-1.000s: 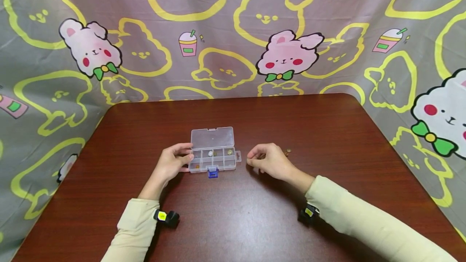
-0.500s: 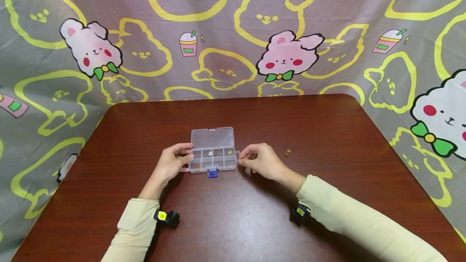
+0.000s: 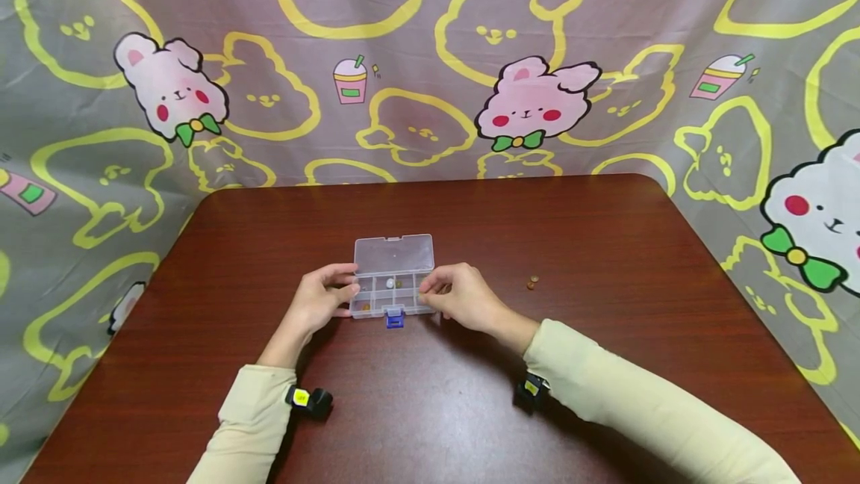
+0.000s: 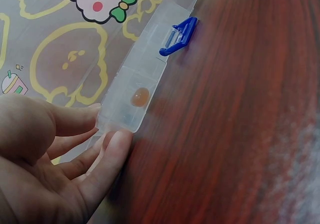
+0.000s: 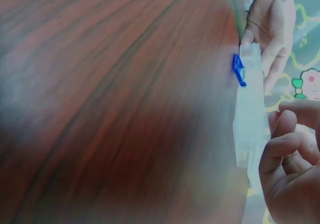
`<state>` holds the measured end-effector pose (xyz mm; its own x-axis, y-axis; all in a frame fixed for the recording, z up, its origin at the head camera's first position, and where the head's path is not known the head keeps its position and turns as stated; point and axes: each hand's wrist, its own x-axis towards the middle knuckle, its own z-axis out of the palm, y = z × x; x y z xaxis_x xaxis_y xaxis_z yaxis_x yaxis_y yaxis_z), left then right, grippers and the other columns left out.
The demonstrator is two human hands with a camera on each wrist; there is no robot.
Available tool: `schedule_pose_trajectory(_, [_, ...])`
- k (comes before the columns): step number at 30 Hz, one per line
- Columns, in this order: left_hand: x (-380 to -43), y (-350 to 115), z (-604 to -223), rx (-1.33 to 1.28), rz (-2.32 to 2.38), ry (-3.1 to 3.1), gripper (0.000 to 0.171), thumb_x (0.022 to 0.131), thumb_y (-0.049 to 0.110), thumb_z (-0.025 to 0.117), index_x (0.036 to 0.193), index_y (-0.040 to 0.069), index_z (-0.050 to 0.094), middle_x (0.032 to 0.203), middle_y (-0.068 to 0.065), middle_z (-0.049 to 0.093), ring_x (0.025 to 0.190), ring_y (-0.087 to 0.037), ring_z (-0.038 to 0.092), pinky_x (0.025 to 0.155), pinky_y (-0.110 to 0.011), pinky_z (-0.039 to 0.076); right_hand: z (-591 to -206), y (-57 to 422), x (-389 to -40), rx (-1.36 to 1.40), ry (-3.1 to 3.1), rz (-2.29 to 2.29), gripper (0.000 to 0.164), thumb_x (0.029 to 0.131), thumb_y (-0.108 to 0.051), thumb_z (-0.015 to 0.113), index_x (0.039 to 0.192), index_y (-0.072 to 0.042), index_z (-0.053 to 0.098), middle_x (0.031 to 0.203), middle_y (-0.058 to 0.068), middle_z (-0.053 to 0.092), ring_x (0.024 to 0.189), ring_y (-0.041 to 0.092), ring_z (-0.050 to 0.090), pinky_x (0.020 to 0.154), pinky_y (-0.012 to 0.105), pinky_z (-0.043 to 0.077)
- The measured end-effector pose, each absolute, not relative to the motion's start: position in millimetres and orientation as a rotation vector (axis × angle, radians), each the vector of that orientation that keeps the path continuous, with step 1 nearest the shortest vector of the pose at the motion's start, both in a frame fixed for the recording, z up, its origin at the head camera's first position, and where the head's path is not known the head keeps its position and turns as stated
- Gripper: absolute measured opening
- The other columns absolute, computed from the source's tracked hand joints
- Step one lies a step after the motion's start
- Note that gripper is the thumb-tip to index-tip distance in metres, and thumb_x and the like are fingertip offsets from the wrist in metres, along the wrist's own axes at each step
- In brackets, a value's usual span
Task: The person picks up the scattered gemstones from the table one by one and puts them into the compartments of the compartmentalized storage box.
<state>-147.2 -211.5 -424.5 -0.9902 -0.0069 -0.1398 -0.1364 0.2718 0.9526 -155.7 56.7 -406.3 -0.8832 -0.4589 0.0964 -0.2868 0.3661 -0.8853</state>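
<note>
Left hand (image 3: 316, 300) is gripping the open case (image 3: 405, 302) mid-table at nine o'clock, right hand (image 3: 463, 299) is poising pinched fingertips, load hidden, over three o'clock; some beads (image 3: 390, 284) are lying inside, two loose beads (image 3: 531, 285) farther toward three o'clock apparently outstanding.

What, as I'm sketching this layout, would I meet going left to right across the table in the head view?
Left hand → orange piece → blue latch → right hand → two small brownish pieces.
</note>
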Motion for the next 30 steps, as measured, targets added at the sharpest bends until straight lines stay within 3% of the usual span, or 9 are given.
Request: schedule_pose_trajectory(30, [-147,-212,-425,-0.127,1.839,2.405,0.041,0.094,-0.003,0.066,0.134,-0.005,0.058,0.120,-0.027,0.061,0.080,-0.014,0.064,0.061,-0.033,0.061,-408,9,-156,-0.725,2.481,-1.483,0.004,0.088,-0.005,0.076,0.088,-0.001,0.074,0.073,0.001,0.070,0.044,0.005,0.054,0.044,0.026,0.052])
